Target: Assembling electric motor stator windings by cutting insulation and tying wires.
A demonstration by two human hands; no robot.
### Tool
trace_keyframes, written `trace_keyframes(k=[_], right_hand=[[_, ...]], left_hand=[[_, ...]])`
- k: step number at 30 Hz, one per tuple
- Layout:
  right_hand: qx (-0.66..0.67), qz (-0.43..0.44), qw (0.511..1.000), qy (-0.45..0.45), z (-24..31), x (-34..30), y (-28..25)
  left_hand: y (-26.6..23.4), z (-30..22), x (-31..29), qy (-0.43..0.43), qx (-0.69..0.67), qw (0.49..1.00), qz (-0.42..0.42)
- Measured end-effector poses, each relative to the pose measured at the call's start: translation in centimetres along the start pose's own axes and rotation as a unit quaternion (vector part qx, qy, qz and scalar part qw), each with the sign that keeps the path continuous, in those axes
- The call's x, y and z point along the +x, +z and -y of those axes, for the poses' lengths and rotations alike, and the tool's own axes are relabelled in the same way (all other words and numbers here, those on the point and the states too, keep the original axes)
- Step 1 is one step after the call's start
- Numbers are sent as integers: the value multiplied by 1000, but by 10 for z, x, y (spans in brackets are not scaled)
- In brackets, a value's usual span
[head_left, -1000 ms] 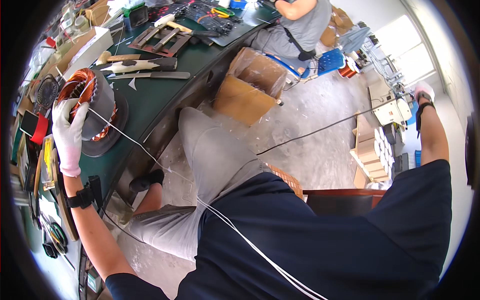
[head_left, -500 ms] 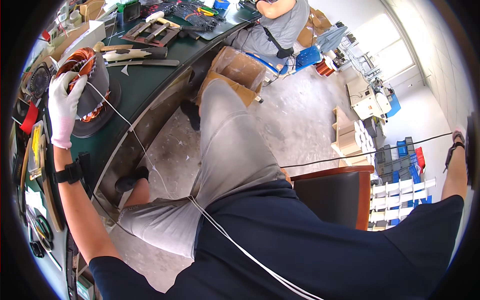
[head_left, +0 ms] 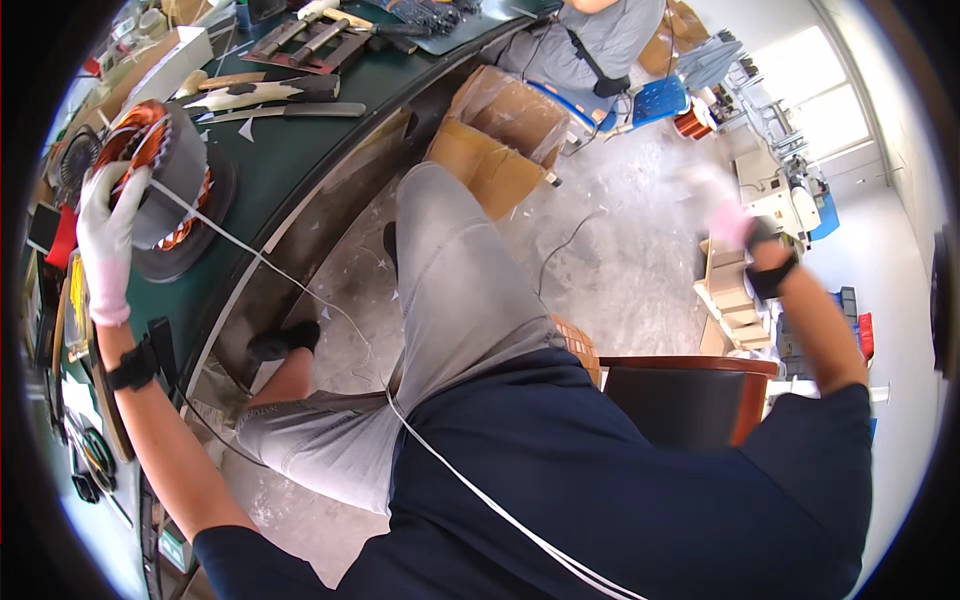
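My left hand [head_left: 106, 215], in a white glove, grips the near left end of a motor stator [head_left: 185, 160], its thumb and fingers at the copper windings [head_left: 147, 135]. The stator has a grey metal body and sits on a dark round base [head_left: 217, 215] on the bench. From its windings a white cord [head_left: 265, 258] runs down across the bench edge towards my lap. Out over the floor on the right, my gloved right hand [head_left: 722, 205] is smeared by motion. Its fingers cannot be made out, nor whether anything is in them.
Hammers [head_left: 305, 42], a wrapped stick [head_left: 265, 93] and a knife-like tool [head_left: 300, 110] lie on the green bench [head_left: 330, 135]. Below stands an open cardboard box [head_left: 490, 165]. Scissors [head_left: 97, 452] are at the left. A person [head_left: 610, 45] sits beyond; a dark chair [head_left: 670, 400] stands beside me.
My right arm has swung in from the far right edge, its hand now over the floor. The dark cord stretched towards that hand now hangs slack. My left hand stays on the stator.
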State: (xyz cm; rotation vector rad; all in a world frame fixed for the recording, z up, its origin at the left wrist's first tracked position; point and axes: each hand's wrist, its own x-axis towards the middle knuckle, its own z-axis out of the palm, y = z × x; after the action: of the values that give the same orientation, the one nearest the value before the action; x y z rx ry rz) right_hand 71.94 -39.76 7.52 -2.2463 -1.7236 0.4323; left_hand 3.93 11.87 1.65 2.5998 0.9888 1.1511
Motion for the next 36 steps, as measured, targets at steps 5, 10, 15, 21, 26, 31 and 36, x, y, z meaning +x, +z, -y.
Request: trace_keyframes(k=[5, 10, 15, 21, 26, 31, 36], right_hand=[[94, 393, 908, 111, 84, 72, 267], [426, 274, 770, 388, -2, -90, 440], [261, 464, 755, 383, 60, -121, 353], [29, 636, 700, 323, 113, -159, 244], [-192, 728, 620, 220, -5, -183, 119], [-421, 741, 510, 114, -136, -96, 86], [-419, 602, 679, -32, -58, 77, 179]], left_hand=[[-4, -17, -12, -140, -1, 990, -5], [-7, -29, -10, -199, 76, 975, 68], [-29, -42, -4, -191, 75, 971, 127], [-26, -49, 4, -244, 74, 953, 163], [-25, -46, -4, -217, 89, 963, 129], [-16, -36, -19, -196, 148, 967, 74], [-16, -18, -14, -205, 195, 959, 15]])
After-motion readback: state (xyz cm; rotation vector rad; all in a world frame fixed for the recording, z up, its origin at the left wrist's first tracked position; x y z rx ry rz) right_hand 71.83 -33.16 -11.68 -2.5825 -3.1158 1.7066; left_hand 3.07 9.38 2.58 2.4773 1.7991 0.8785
